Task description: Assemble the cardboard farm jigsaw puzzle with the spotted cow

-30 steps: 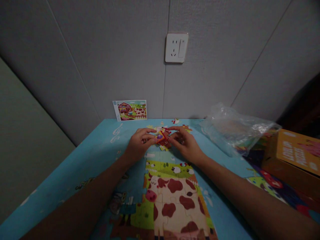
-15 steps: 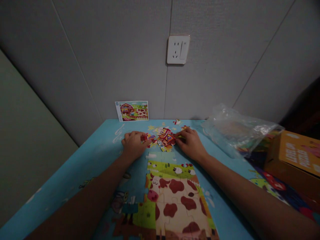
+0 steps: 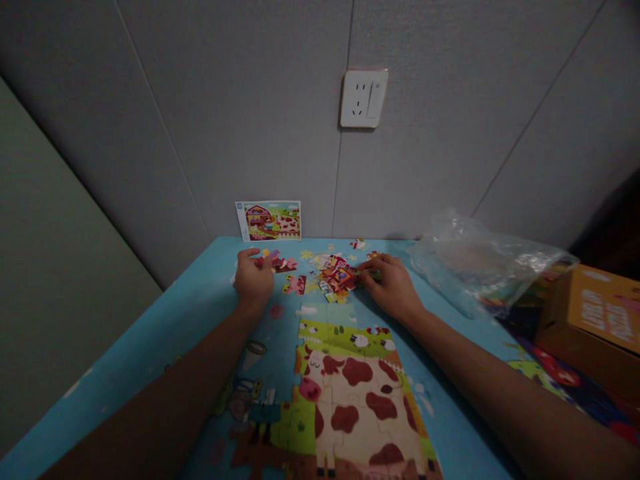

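Near the tabletop's (image 3: 150, 340) far edge, a half-curled left hand (image 3: 253, 280) sits by loose cardboard jigsaw pieces (image 3: 283, 265) as the right hand (image 3: 393, 287) closes at a red pile of pieces (image 3: 337, 277), just above the assembled cow puzzle (image 3: 350, 400).

Likely home room: wall socket (image 3: 364, 99), children's jigsaw (image 3: 350, 400).

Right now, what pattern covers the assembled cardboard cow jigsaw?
Brown-red blotches on cream, clearest in head view.

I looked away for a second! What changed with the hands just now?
The left hand moved left, away from the pile of puzzle pieces, and two pink pieces now lie apart from it. The right hand stayed at the pile. The joined cow puzzle stayed put.
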### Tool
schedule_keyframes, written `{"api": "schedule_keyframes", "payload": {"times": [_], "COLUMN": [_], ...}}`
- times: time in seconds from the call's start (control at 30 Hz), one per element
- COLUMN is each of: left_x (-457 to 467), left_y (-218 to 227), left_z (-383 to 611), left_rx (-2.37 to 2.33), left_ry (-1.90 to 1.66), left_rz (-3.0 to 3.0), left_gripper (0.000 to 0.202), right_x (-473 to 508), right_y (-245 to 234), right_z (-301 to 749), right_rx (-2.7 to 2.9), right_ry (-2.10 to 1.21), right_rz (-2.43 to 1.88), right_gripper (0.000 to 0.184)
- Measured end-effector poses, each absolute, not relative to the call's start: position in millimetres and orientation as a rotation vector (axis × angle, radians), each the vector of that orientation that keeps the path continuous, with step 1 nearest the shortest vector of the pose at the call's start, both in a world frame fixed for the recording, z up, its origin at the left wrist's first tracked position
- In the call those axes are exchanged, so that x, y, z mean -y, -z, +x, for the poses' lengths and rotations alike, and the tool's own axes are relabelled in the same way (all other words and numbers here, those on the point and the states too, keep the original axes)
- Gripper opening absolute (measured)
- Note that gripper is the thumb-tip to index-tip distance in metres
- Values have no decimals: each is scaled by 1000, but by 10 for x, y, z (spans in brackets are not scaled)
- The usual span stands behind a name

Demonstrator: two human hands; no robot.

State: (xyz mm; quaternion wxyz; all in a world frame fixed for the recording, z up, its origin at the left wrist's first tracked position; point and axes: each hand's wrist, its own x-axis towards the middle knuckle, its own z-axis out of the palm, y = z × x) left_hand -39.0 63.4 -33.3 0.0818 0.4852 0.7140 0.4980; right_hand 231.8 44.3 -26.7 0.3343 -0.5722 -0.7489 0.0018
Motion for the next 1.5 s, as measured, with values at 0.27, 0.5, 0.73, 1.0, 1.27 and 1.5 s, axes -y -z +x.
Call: {"api": "schedule_keyframes", "payload": {"times": [0.27,0.5,0.73,1.0,1.27,1.5], "left_x": [-423,-437,-422,-363,-335,-468], "left_y": [269,298,325,241,200,277], "left_z": [-203,-221,-217,-109,-62,-225], "left_rx": [-2208,-2187,-2061,-1524,-1603,-2254], "left_ry": [-507,-459,-606,-1123,-1322,-796], "left_rz": [2121,2177,2298,2396,2108,2049], "left_gripper": [47,44,37,36,35,36], "right_x": [-460,-437,-474,-350,-258,-289], "right_y": [321,331,342,167,171,176], "right_z": [2345,2319,2326,2221,2103,2124], "right_rx": [1988,2066,2086,1988,2233,2388], "right_ry": [8,4,-18,-90,-119,-58], "right_rz": [-1601,-1647,-1563,-1314,-1203,-1308], "right_gripper": [30,40,31,18,31,31]}}
